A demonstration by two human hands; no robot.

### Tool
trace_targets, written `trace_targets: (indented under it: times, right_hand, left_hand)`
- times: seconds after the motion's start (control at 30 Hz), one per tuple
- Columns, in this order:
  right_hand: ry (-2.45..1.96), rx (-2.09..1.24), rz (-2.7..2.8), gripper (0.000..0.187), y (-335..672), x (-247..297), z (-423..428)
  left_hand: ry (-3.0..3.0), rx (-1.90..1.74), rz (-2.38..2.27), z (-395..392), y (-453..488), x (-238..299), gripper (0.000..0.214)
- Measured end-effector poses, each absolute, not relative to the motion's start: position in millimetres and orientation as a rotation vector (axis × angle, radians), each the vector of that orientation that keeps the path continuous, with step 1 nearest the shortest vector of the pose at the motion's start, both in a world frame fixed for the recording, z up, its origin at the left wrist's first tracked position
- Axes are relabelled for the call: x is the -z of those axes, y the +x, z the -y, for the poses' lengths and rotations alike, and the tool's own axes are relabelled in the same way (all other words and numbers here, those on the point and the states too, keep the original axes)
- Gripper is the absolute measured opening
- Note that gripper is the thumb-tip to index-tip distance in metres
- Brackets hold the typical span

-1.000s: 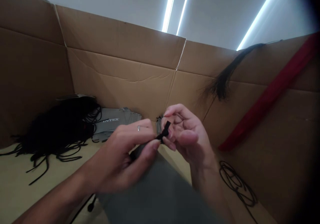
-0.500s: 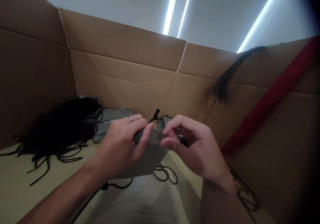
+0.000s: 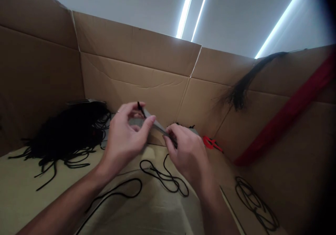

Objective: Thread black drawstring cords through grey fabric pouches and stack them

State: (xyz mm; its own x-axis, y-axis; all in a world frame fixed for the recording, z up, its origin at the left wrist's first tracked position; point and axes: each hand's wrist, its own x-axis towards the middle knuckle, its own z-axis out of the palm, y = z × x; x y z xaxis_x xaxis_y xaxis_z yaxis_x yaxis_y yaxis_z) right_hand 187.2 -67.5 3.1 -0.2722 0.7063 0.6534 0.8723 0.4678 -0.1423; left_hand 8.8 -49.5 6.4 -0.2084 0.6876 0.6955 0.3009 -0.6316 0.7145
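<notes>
My left hand [image 3: 125, 140] pinches one end of a grey fabric piece [image 3: 156, 125], where a black cord tip [image 3: 139, 105] sticks out between thumb and forefinger. My right hand [image 3: 185, 152] pinches the other end of the same grey piece, which is stretched taut between both hands above the table. A loose black cord [image 3: 160, 173] trails in loops on the table below the hands.
A heap of black cords [image 3: 65, 133] lies at the left with flat grey pieces behind it. Brown cardboard walls [image 3: 136, 74] enclose the table. Red scissors [image 3: 211, 143] lie by the back wall, a red strap [image 3: 286, 112] slants across the right wall, and another black cord coil [image 3: 256, 201] lies at the right.
Both hands rose and moved apart, pulling the grey piece taut between them. My right hand closed on its end. The cord now lies looped on the table.
</notes>
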Motion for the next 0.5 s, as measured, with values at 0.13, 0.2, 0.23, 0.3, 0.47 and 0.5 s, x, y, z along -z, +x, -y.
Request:
trace_targets:
  times: [0.13,0.2,0.23,0.3,0.47,0.5]
  right_hand:
    - [-1.194,0.29,2.035,0.005,195.6,-8.7,66.5]
    - [-1.119,0.248,2.043,0.006,199.0,-11.5,66.8]
    - [-1.094,0.226,2.035,0.006,201.4,-13.2,66.7]
    - [-1.057,0.192,1.994,0.007,207.2,-16.6,66.2]
    - [-0.977,0.177,1.855,0.005,213.4,-19.5,66.1]
    - [-0.95,0.164,1.845,0.006,211.5,-18.7,66.6]
  left_hand:
    - [2.46,-1.866,-0.982,45.6,13.2,3.5,0.043]
    - [2.672,-1.747,-0.936,41.6,11.1,5.3,0.02]
    - [2.711,-1.729,-0.963,39.6,8.6,4.7,0.019]
    - [2.704,-1.746,-1.068,37.5,2.2,1.3,0.019]
    - [2.607,-1.86,-1.181,43.9,-2.4,-4.3,0.017]
    - [2.622,-1.839,-1.107,45.5,0.2,-2.9,0.02]
